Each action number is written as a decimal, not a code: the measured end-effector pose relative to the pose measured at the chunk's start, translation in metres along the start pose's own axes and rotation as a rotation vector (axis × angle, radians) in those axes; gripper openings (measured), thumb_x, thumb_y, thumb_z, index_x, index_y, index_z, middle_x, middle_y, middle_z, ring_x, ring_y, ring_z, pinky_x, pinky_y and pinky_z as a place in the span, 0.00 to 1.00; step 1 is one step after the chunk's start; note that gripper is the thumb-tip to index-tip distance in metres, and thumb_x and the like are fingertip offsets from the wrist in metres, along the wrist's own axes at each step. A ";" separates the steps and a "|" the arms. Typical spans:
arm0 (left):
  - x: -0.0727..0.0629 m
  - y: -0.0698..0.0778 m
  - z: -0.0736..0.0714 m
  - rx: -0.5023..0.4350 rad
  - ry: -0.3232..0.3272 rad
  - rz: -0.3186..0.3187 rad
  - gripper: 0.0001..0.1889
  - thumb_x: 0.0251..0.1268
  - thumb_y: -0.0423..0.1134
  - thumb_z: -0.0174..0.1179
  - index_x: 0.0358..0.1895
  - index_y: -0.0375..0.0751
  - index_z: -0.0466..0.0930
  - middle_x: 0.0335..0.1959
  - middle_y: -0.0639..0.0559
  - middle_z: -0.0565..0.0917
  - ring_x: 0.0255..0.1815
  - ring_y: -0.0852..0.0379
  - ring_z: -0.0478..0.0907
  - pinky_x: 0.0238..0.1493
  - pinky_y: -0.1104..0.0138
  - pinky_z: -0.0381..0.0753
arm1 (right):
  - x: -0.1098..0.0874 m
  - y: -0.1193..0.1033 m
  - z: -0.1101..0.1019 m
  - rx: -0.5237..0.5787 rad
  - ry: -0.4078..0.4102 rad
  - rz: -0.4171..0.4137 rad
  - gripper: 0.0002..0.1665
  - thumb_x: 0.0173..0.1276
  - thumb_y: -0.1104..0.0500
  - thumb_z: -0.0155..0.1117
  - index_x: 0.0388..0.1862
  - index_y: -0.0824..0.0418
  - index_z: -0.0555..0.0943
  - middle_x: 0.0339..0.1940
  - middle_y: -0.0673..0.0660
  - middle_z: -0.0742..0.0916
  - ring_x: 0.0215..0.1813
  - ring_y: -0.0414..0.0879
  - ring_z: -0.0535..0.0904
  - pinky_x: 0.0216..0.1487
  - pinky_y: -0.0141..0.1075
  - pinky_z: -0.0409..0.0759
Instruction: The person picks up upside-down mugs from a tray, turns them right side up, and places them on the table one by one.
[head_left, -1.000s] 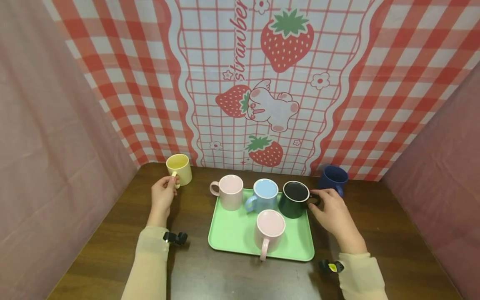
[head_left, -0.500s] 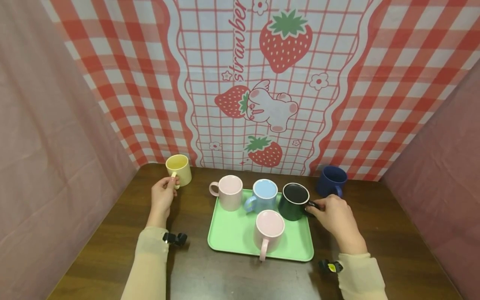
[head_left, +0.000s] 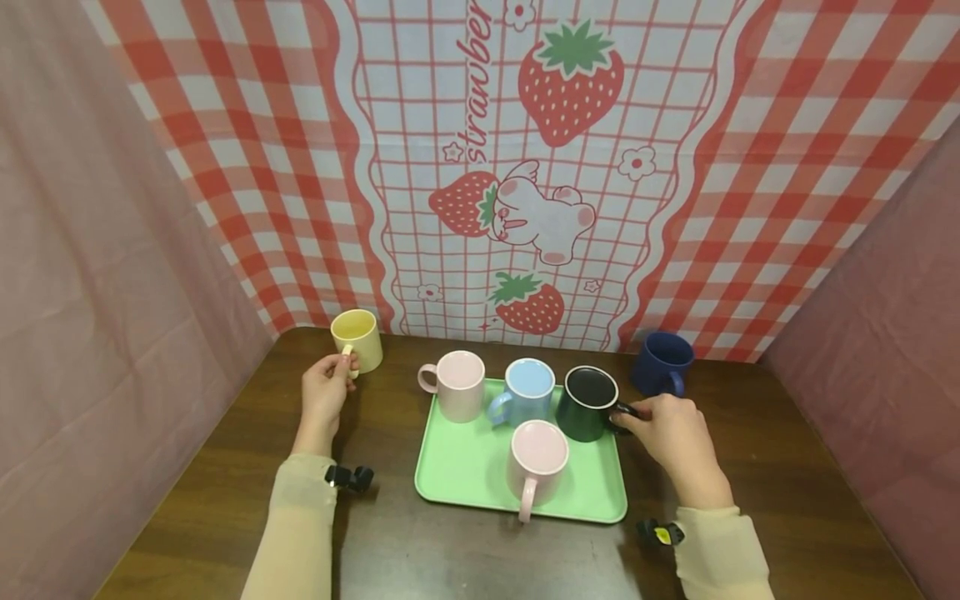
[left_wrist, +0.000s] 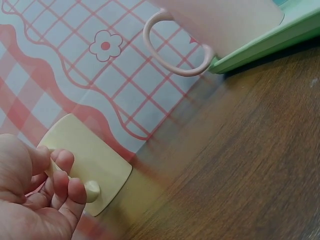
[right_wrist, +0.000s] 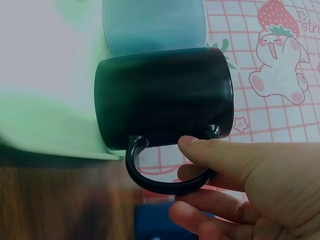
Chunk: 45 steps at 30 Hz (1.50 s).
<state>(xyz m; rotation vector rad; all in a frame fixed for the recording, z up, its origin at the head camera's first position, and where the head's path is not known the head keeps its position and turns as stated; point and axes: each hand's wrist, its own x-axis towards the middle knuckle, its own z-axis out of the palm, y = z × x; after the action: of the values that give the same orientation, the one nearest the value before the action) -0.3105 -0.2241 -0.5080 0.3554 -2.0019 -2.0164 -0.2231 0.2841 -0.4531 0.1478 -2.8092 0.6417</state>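
Observation:
At the back left of the table stands a yellow mug [head_left: 362, 340], and my left hand [head_left: 325, 392] pinches its handle between thumb and fingers, as the left wrist view also shows. A black mug [head_left: 587, 414] sits upright at the back right corner of the green tray [head_left: 465, 471]. Its handle points right, and my right hand [head_left: 671, 433] grips it; in the right wrist view the thumb lies on top of the black handle [right_wrist: 170, 187] with fingers beneath. Beside the black mug is a light blue mug [head_left: 530, 392].
Two pink mugs share the tray: one pink mug [head_left: 461, 387] at its back left, another pink mug [head_left: 538, 458] at the front with its handle over the edge. A dark blue mug [head_left: 662, 365] stands behind my right hand. A strawberry-print cloth [head_left: 525, 208] hangs behind the table.
My right hand has closed its fingers on the black mug's handle, and the mug has shifted slightly toward me. My left hand stays on the yellow mug's handle.

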 end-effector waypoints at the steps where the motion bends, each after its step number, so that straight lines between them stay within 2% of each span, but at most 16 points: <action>1: 0.000 0.000 0.000 -0.002 0.001 0.002 0.17 0.89 0.38 0.55 0.59 0.23 0.82 0.52 0.39 0.88 0.40 0.58 0.81 0.36 0.75 0.81 | 0.000 0.000 0.000 0.000 -0.001 0.002 0.11 0.64 0.53 0.86 0.36 0.60 0.96 0.20 0.48 0.88 0.26 0.51 0.78 0.31 0.54 0.79; 7: 0.000 -0.002 0.002 -0.010 0.003 0.014 0.17 0.89 0.37 0.53 0.60 0.21 0.81 0.55 0.32 0.86 0.40 0.58 0.81 0.38 0.74 0.83 | 0.000 0.000 0.001 0.000 -0.004 0.000 0.09 0.65 0.54 0.85 0.34 0.59 0.95 0.19 0.47 0.87 0.25 0.51 0.77 0.30 0.51 0.77; 17: 0.000 -0.003 0.004 -0.020 0.010 0.023 0.16 0.89 0.34 0.52 0.60 0.21 0.80 0.58 0.29 0.85 0.40 0.57 0.81 0.40 0.74 0.84 | 0.000 0.000 0.002 0.021 -0.022 0.001 0.09 0.66 0.56 0.84 0.31 0.59 0.94 0.15 0.46 0.82 0.24 0.49 0.73 0.28 0.44 0.71; 23: 0.000 -0.005 0.006 -0.057 0.014 0.026 0.15 0.88 0.33 0.53 0.58 0.20 0.80 0.53 0.34 0.87 0.37 0.59 0.80 0.37 0.74 0.84 | 0.001 0.000 0.002 0.024 -0.020 -0.011 0.09 0.66 0.57 0.84 0.28 0.58 0.93 0.13 0.45 0.79 0.23 0.49 0.71 0.27 0.43 0.69; 28: -0.001 -0.003 0.015 -0.071 -0.029 0.037 0.16 0.88 0.34 0.55 0.58 0.19 0.81 0.45 0.43 0.89 0.35 0.60 0.80 0.35 0.74 0.83 | 0.004 0.000 0.002 0.021 -0.010 -0.034 0.11 0.66 0.58 0.83 0.25 0.57 0.91 0.13 0.44 0.78 0.23 0.48 0.71 0.27 0.43 0.68; 30: -0.003 -0.003 0.019 -0.066 -0.057 0.034 0.16 0.88 0.35 0.56 0.58 0.20 0.81 0.46 0.43 0.89 0.35 0.59 0.81 0.35 0.74 0.83 | 0.005 -0.001 0.002 0.024 -0.012 -0.042 0.10 0.66 0.58 0.83 0.26 0.58 0.92 0.13 0.44 0.78 0.23 0.48 0.71 0.27 0.43 0.68; 34: -0.005 -0.003 0.027 -0.054 -0.097 0.022 0.17 0.88 0.36 0.56 0.59 0.21 0.81 0.51 0.37 0.89 0.35 0.60 0.81 0.35 0.73 0.83 | 0.004 -0.001 0.003 0.021 -0.018 -0.062 0.09 0.66 0.59 0.83 0.26 0.58 0.92 0.13 0.45 0.79 0.22 0.48 0.71 0.27 0.43 0.69; 37: -0.003 -0.006 0.028 -0.046 -0.101 0.026 0.16 0.87 0.36 0.56 0.59 0.21 0.82 0.52 0.35 0.89 0.34 0.59 0.81 0.35 0.73 0.83 | 0.003 -0.002 0.004 0.010 -0.001 -0.089 0.09 0.65 0.60 0.83 0.26 0.59 0.92 0.14 0.46 0.81 0.21 0.47 0.71 0.26 0.43 0.71; 41: -0.002 -0.010 0.027 -0.041 -0.095 0.038 0.16 0.87 0.35 0.57 0.58 0.22 0.83 0.48 0.37 0.89 0.34 0.56 0.81 0.34 0.73 0.83 | 0.004 -0.002 0.006 -0.020 0.043 -0.140 0.10 0.64 0.64 0.81 0.23 0.59 0.90 0.13 0.47 0.81 0.20 0.47 0.70 0.25 0.44 0.71; 45: -0.002 -0.011 0.026 -0.036 -0.093 0.038 0.15 0.87 0.34 0.57 0.58 0.22 0.83 0.47 0.37 0.89 0.34 0.54 0.81 0.34 0.73 0.84 | 0.004 0.000 0.009 -0.061 0.088 -0.155 0.06 0.63 0.66 0.78 0.26 0.63 0.91 0.17 0.55 0.85 0.20 0.52 0.74 0.25 0.52 0.77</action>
<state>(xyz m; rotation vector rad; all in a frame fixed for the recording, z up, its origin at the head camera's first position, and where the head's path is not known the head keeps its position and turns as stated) -0.3188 -0.1989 -0.5183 0.2184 -2.0075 -2.0784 -0.2289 0.2801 -0.4594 0.3143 -2.6961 0.5140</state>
